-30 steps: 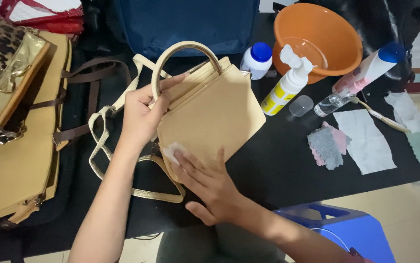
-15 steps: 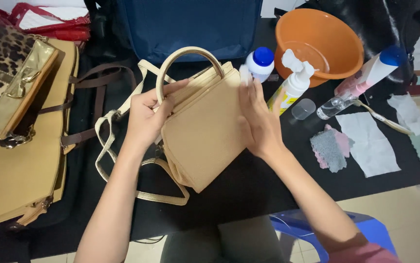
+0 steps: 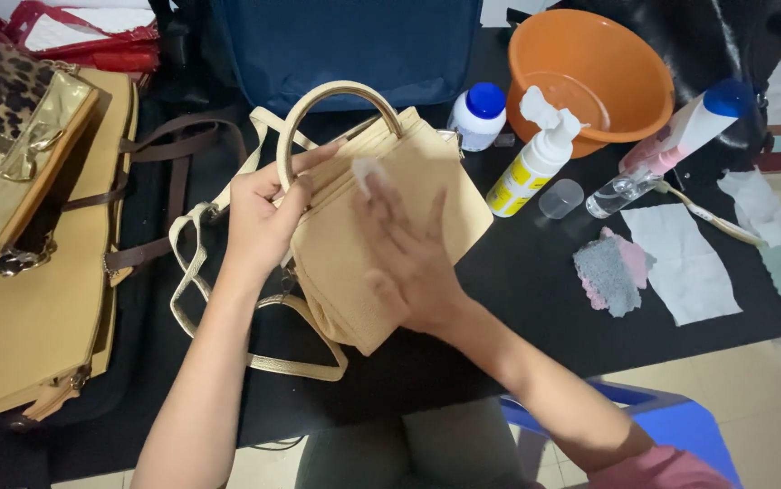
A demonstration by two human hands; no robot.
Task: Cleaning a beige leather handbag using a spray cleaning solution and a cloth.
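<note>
The left hand (image 3: 263, 213) grips the beige bag (image 3: 390, 235) by its handle at mid-bench. The right hand (image 3: 408, 263), fingers spread flat, presses a white pad (image 3: 368, 172) near the bag's top. Half a second ago this hand was at the bag's right edge; wiping now covers the front.

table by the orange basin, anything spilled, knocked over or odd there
No spill shows. One bottle with a blue cap lies on its side against the orange basin, while the pump bottle leans. A loose clear cap sits on the black table between them.
</note>
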